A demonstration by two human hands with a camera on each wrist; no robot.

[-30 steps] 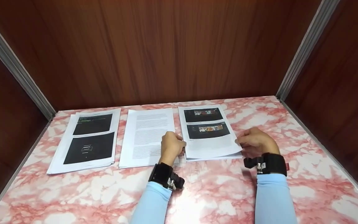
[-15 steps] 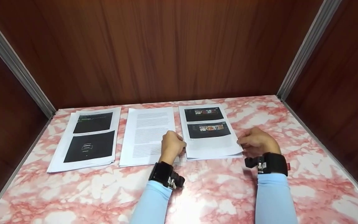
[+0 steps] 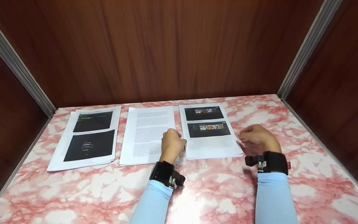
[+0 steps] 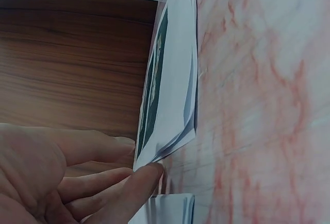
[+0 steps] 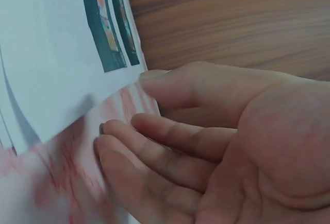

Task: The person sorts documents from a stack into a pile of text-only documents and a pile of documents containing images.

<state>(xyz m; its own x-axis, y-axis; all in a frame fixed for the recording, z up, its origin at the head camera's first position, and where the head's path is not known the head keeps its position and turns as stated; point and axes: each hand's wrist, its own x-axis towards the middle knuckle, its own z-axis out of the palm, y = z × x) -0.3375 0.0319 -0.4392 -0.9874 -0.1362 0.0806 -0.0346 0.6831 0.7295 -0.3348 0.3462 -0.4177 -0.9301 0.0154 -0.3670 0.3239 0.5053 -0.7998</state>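
Note:
Three stacks of printed paper lie side by side on the table. The right stack (image 3: 211, 147) has two dark pictures on its top sheet, and its near corner sheets are slightly parted in the left wrist view. My left hand (image 3: 172, 144) is at its left edge, over the margin of the middle stack (image 3: 148, 124). In the left wrist view, the left thumb and fingers (image 4: 147, 180) stand around the edge with a gap between them, fingertips touching or nearly touching the paper. My right hand (image 3: 258, 138) is at the right edge, its loosely bent fingers (image 5: 118, 157) holding nothing.
The left stack (image 3: 89, 137), with two large dark pictures, is slightly uneven. A pink-and-white marbled table (image 3: 216, 189) carries everything. Brown wood-grain panels (image 3: 179, 53) close off the back and sides, with metal posts (image 3: 303, 46) at the corners.
The right stack's top sheet, lifted and curved at its near end a second ago, has come down flat. The right fingers have come off its edge; the left hand has hardly moved.

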